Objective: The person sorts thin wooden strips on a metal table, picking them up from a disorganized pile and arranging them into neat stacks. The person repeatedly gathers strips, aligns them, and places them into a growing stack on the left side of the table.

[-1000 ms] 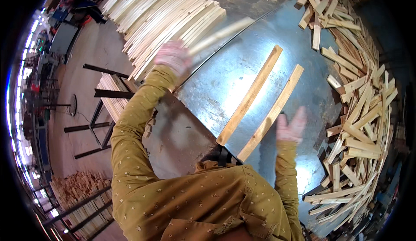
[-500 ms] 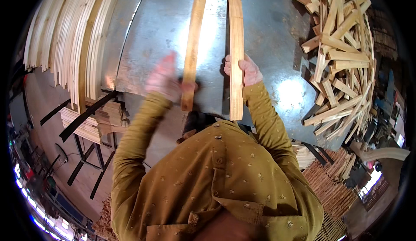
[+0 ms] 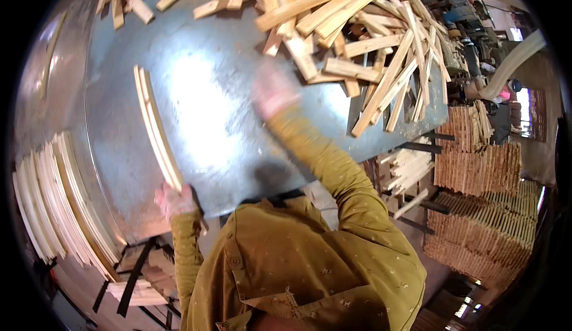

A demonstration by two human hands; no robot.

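Two narrow wooden strips (image 3: 156,125) lie side by side on the metal tabletop (image 3: 238,158), pointing away from me. My left hand (image 3: 174,201) is closed around their near ends at the table's front edge. Smeared by motion, my right hand (image 3: 275,89) is over the table, close to a jumbled heap of short wooden pieces (image 3: 351,39). Its fingers are too blurred to read, and I see no wood in it.
A neat row of long pale strips (image 3: 62,194) stands to the left, beside the tabletop's seam. Stacks of wooden pieces (image 3: 476,224) rise at the right beyond the table. Dark metal bars (image 3: 136,277) jut out below the left edge.
The view has swung right toward the heap. My left hand now grips two strips together. The right hand has let go of its strip and moved out toward the heap.
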